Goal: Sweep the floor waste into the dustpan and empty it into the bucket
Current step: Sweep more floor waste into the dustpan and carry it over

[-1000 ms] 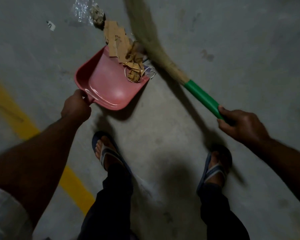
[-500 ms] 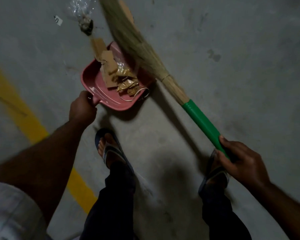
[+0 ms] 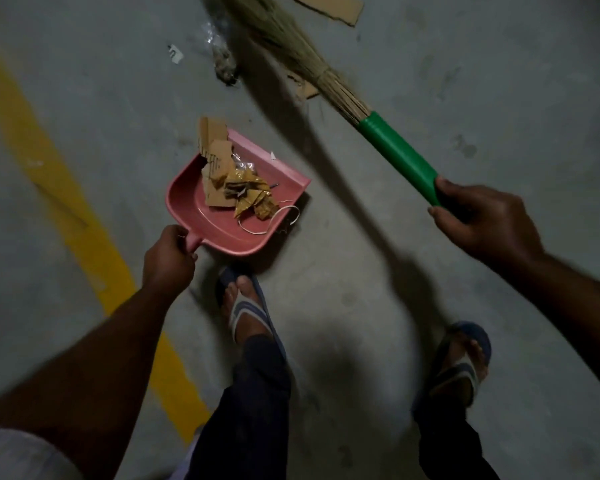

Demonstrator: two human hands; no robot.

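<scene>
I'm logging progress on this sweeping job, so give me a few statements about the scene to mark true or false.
1. The left hand grips the pink dustpan by its handle. True.
2. The dustpan is empty. False: cardboard scraps and crumpled wrappers lie in it.
3. The right hand holds the broom by its green handle. True.
4. No waste is left on the floor. False: a cardboard piece and a clear plastic wrapper lie beyond the dustpan.
5. The bucket stands beside the dustpan. False: no bucket is in view.
</scene>
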